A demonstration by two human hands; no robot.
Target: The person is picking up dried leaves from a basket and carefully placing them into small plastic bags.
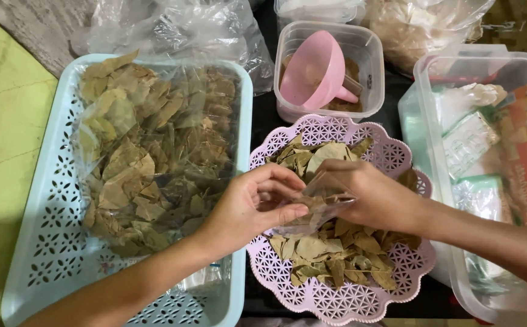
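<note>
Two hands over one lilac scalloped basket [390, 154] of dried leaves [336, 251] — left hand [248, 203] and right hand [369, 194] both pinched on one small clear bag [318, 203], fingers curled, wrists angled inward; one pale-blue tray [51, 242] of bagged leaves alongside — one pink funnel [315, 72] beyond

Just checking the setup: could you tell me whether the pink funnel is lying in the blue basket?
No, the pink funnel lies in a clear plastic tub.

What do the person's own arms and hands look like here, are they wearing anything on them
Both forearms are bare as far as the picture shows: no sleeves, gloves, watch or bracelet. The left hand and right hand show no rings on the visible fingers. The nails look short and unpainted. The arms are slender.
</note>
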